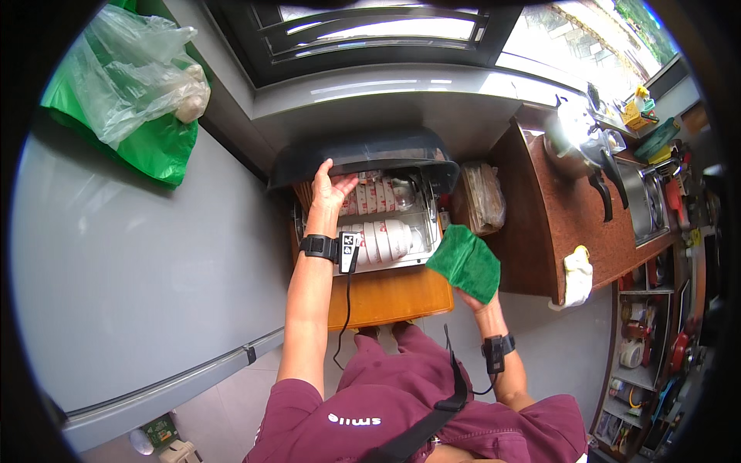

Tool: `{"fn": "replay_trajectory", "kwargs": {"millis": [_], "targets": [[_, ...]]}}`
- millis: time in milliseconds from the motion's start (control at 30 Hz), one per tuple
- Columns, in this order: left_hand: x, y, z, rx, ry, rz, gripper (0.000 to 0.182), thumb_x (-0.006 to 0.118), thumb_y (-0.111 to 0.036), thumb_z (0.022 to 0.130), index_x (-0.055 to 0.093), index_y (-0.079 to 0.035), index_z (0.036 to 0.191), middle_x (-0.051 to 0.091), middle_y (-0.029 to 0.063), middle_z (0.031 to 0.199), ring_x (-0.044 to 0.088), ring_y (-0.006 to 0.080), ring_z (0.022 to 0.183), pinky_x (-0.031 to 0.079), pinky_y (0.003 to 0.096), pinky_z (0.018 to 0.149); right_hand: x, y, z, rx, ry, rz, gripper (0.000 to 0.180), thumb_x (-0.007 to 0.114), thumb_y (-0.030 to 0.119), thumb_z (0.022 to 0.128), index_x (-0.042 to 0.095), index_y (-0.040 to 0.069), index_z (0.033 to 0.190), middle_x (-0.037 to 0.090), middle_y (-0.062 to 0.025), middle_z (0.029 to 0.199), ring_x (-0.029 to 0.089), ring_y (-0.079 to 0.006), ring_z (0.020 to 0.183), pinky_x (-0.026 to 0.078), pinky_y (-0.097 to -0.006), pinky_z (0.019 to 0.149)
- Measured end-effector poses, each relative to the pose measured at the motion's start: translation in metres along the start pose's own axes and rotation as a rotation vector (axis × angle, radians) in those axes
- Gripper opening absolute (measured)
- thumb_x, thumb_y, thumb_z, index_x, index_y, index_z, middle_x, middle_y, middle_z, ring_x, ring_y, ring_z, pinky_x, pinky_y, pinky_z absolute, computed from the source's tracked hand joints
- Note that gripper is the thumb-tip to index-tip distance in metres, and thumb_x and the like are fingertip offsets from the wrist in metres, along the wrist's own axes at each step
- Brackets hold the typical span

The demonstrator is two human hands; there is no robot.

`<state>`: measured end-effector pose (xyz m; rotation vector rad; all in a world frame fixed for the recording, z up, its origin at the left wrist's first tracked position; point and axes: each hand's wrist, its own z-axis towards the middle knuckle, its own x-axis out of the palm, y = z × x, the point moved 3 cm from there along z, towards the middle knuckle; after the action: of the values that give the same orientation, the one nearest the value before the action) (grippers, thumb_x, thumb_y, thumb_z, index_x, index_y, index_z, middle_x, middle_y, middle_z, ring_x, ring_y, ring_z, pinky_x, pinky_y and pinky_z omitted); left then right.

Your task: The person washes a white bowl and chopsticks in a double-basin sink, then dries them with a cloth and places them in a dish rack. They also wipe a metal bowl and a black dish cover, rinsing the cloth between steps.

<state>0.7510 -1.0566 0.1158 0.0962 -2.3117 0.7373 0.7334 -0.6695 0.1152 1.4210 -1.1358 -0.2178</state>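
Note:
My left hand (331,188) grips the front edge of a dark translucent lid (370,149), its thumb above the rim and its fingers below. The lid is raised at the back of a white dish box (425,254). Inside, white bowls with red patterns (385,240) stand on edge in a row, and more patterned dishes (376,197) sit behind them. In my right hand (480,304) is a green cloth (466,263), spread over the fingers and hiding most of them. The cloth is right of the box's front corner.
The box rests on a wooden stand (393,298). A grey refrigerator (156,278) with plastic bags (145,92) on top is at left. At right, a brown counter (544,226) holds a pressure cooker (579,142) and a white cloth (578,278). A wrapped bundle (483,197) lies between box and counter.

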Motion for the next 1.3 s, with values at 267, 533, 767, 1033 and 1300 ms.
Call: {"fn": "replay_trajectory", "kwargs": {"millis": [267,533,767,1033,1300], "targets": [[-0.031,0.016,-0.019,0.068,-0.039,0.057,0.021,0.059,-0.013,0.079,0.053,-0.002,0.097,0.06,0.0156,0.098,0.06,0.0359,0.092,0.053,0.0507,0.08,-0.001,0.116,0.072,-0.283,0.116,0.305,0.038,0.051,0.026,0.093,0.051,0.006,0.124,0.053,-0.0101,0.127,0.054,-0.025,0.113,0.045,-0.0392,0.098],[-0.086,0.053,-0.065,0.051,0.124,0.012,0.021,0.057,-0.009,0.083,0.054,0.0,0.101,0.062,0.0173,0.104,0.062,0.0313,0.096,0.05,0.0469,0.091,0.125,0.04,0.156,-0.723,0.325,-1.409,0.041,0.052,0.032,0.09,0.052,0.011,0.125,0.044,-0.0153,0.132,0.042,-0.0334,0.122,0.035,-0.0429,0.102],[-0.112,0.077,-0.089,0.035,0.113,0.005,0.021,0.052,-0.005,0.082,0.055,-0.001,0.102,0.063,0.0148,0.105,0.063,0.0291,0.096,0.052,0.0446,0.09,0.145,-0.011,0.155,-1.017,0.517,-1.754,0.055,0.044,0.049,0.091,0.036,0.027,0.14,0.028,-0.0118,0.148,0.025,-0.0314,0.136,0.021,-0.0463,0.11],[-0.141,0.097,-0.103,-0.028,0.121,-0.045,0.017,0.054,-0.002,0.081,0.058,-0.001,0.098,0.064,0.0118,0.103,0.062,0.0258,0.097,0.051,0.0427,0.09,0.071,0.033,0.152,-0.807,-0.229,-1.826,0.056,0.055,0.042,0.087,0.042,0.019,0.136,0.032,-0.0171,0.143,0.029,-0.0376,0.132,0.028,-0.0482,0.105],[-0.173,0.113,-0.104,-0.15,0.098,-0.06,0.018,0.057,-0.002,0.083,0.058,0.0,0.1,0.061,0.0122,0.106,0.057,0.0261,0.103,0.047,0.0424,0.095,-0.002,0.021,0.189,-0.298,-0.262,-0.76,0.054,0.042,0.04,0.095,0.033,0.014,0.142,0.044,-0.0217,0.135,0.045,-0.0333,0.124,0.036,-0.0371,0.101]]}}
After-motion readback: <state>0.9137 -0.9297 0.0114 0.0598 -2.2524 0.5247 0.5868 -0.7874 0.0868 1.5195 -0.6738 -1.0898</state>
